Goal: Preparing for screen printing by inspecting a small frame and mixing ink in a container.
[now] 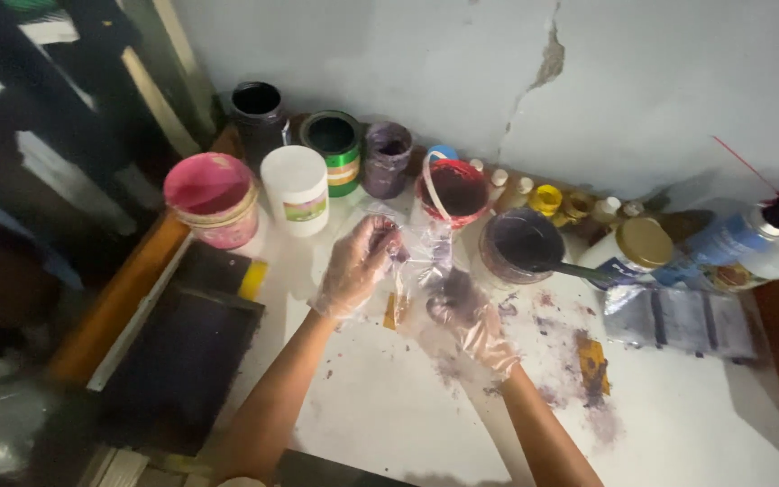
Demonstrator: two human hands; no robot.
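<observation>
White table (678, 424) under me, stained with purple smears near its middle, set against a cracked grey wall (462, 81). To my left lies a dark framed screen (182, 361), flat on the table edge. Along the wall stands a row of pots: a pink tub (212, 198), a white tub (296, 189), a green-banded can (334, 149), a purple jar (386, 158), a red-rimmed pot (454, 191), and nearest me a clear tub of dark purple ink (521, 245) with a tool handle sticking out to the right. Further right, a gold-lidded jar (637, 248) and a spray can (750, 239) lying over. Both my hands wear thin clear gloves. My left hand (358, 266) is curled shut, fingers pinching the upper edge of a small clear plastic bag (421, 257). My right hand (472, 320), smudged purple, is closed on the bag's lower part, just below and beside the left. The bag hangs between them above the table, just in front of the ink tub. I judge this the bag-opening or bag-handling step; the next move calls for a steady two-point hold, since the film is slick and the gloves are inky.
</observation>
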